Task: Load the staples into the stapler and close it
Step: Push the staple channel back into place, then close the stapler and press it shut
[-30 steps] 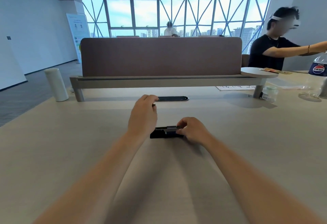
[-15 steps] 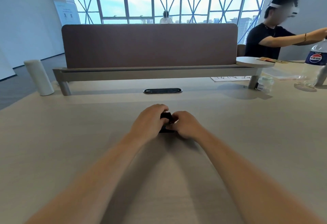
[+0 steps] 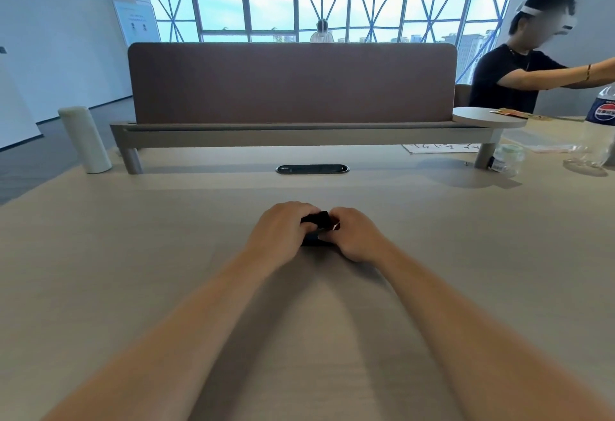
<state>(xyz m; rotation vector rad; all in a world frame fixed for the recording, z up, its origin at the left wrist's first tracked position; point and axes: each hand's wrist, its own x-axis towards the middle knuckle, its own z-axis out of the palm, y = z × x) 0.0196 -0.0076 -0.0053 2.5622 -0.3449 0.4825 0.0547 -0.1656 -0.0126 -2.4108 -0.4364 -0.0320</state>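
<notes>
Head view
Stapler [image 3: 316, 220]: a small black object sitting on the worktop [image 3: 133, 254] in the middle of the scene, mostly hidden by both hands; whether it is open or closed cannot be told.
Left hand [image 3: 279, 226]: curling over the stapler's left end, fingers wrapping its top, gripping it.
Right hand [image 3: 354, 232]: closing on the stapler's right end, fingertips pinching at a small pale glint beside the black body; whether that glint is staples cannot be told.
Forearms: both bare, reaching in from 6 o'clock and converging on the stapler.
Cable slot [image 3: 312, 169]: a dark oval lying at 12 o'clock from the hands, well apart.
Partition [image 3: 293, 82]: a brown panel standing upright behind the slot at 12 o'clock.
Cylinder [image 3: 85, 139]: pale, standing upright at 10 o'clock near the worktop's edge.
Small jar [image 3: 507, 159]: sitting at 2 o'clock beside a shelf leg.
Bottle [image 3: 602, 111]: clear with a blue label, standing at 2 o'clock at the frame edge.
Other person [image 3: 509, 81]: sitting at 1 o'clock in a dark shirt, stretching an arm rightward.
</notes>
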